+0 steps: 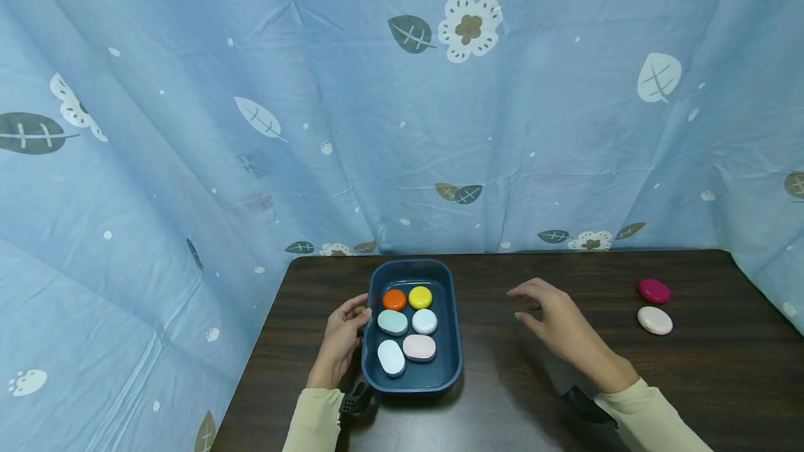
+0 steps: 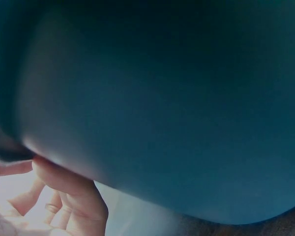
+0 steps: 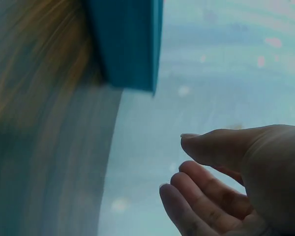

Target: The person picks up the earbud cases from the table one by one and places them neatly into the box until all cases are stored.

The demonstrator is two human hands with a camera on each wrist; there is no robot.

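In the head view, a dark blue tray (image 1: pixel 449 368) sits on the table with several smooth, soap-like pieces inside. Among them are an orange disc (image 1: pixel 394 300), a yellow disc (image 1: pixel 420 297), a white round piece (image 1: pixel 424 321), a pale green oval (image 1: pixel 392 323), a white oval (image 1: pixel 391 358) and a pale pink oval (image 1: pixel 419 348). My left hand (image 1: pixel 342 337) holds the tray's left rim; the left wrist view shows the tray wall (image 2: pixel 177 137) close up. Off the tray's right side, my right hand (image 1: pixel 559 323) hovers with loosely bent fingers and nothing in its grasp.
Toward the right of the dark wooden table (image 1: pixel 490 368) lie a magenta disc (image 1: pixel 654 291) and a cream disc (image 1: pixel 654 320), beyond my right hand. A blue patterned curtain (image 1: pixel 402 124) hangs behind the table's far edge and along its left side.
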